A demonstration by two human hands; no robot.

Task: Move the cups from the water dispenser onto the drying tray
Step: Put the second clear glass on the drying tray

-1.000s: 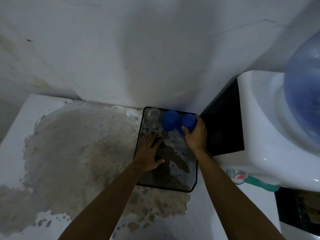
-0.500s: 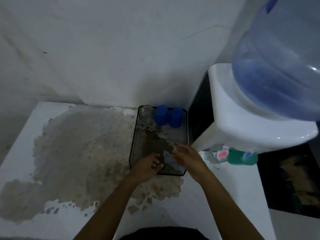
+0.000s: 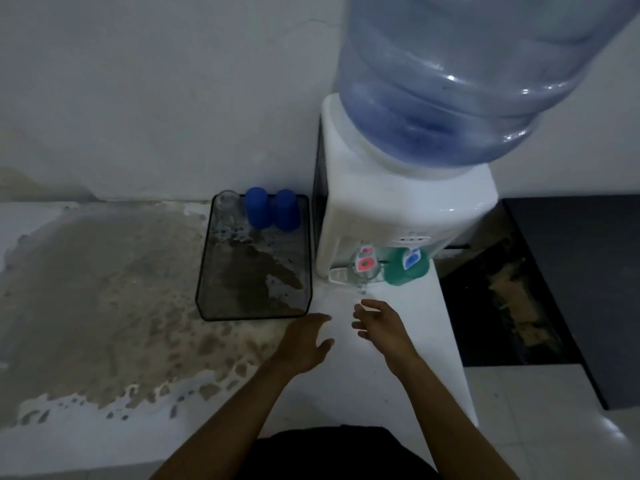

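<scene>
A dark-rimmed drying tray [image 3: 204,271] lies on the counter left of the white water dispenser [image 3: 391,209]. At its far end stand a clear glass [image 3: 227,206] and two upside-down blue cups [image 3: 258,206] [image 3: 286,209]. Under the dispenser's taps sit a clear glass [image 3: 362,273] and a green cup [image 3: 401,270]. My left hand [image 3: 306,341] hovers just off the tray's near right corner, fingers apart, holding nothing. My right hand [image 3: 379,325] is in front of the dispenser, below the clear glass, fingers spread and empty.
A big blue water bottle [image 3: 485,74] tops the dispenser. The white counter [image 3: 86,445] has a large brownish worn patch [image 3: 97,289] on the left. Right of the dispenser the counter drops to a dark floor [image 3: 554,271]. A white wall stands behind.
My right hand let go of the second blue cup at the tray's far end and both hands drew back off the tray toward the dispenser front. The camera view tilted up and right.
</scene>
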